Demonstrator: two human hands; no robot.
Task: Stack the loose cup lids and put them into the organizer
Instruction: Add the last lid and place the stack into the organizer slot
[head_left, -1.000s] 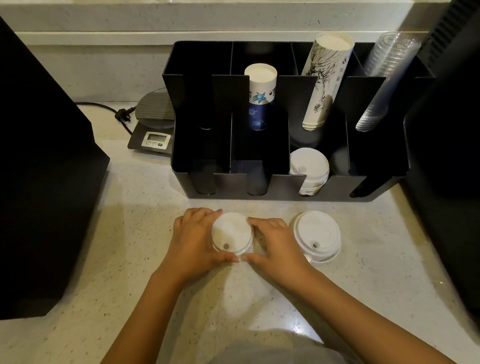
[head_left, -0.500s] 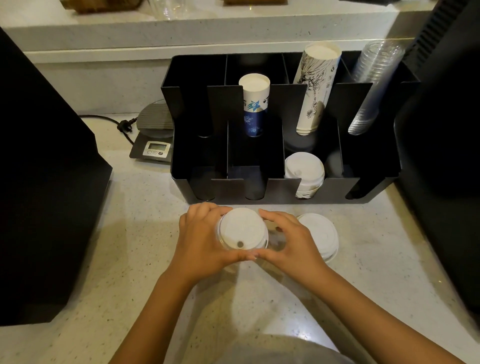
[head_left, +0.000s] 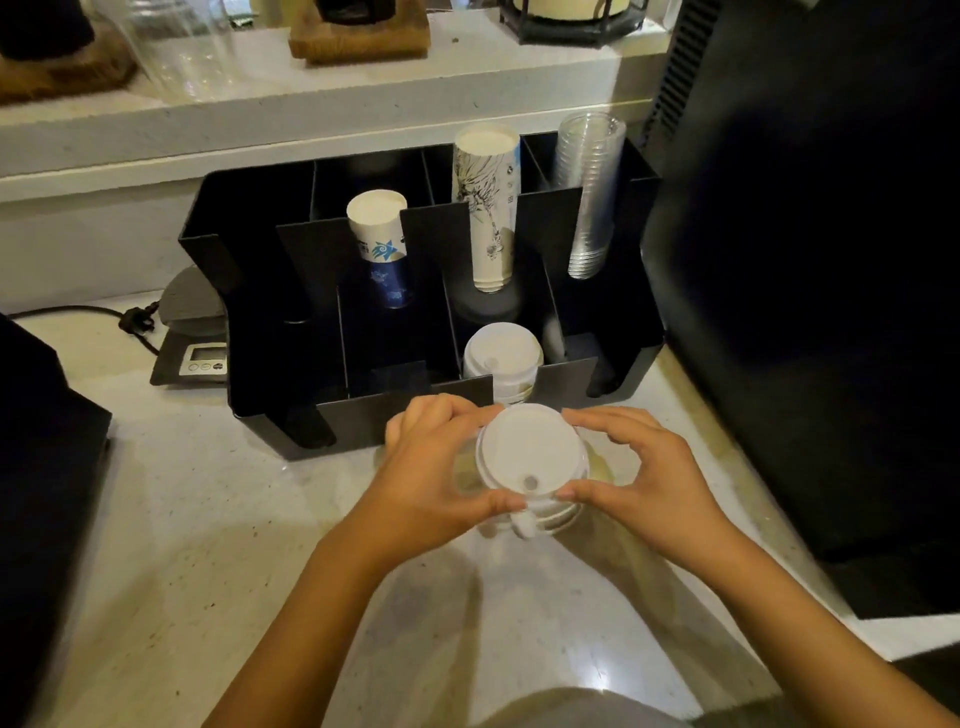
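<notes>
Both-handed, fingers (head_left: 447, 415) around lid stack (head_left: 530, 457)

A second ago my left hand (head_left: 431, 483) and right hand (head_left: 644, 483) cupped one stack of lids (head_left: 530, 457) low on the desk (head_left: 182, 519), with a second pile lying loose just to its right. Now I have carried the stack rightward and it sits over that second pile, whose white rims (head_left: 550, 519) peek out beneath the near edge. Both hands have travelled with it, closer to the front wall of the organizer (head_left: 363, 421), right before the compartment that holds lids already.
</notes>
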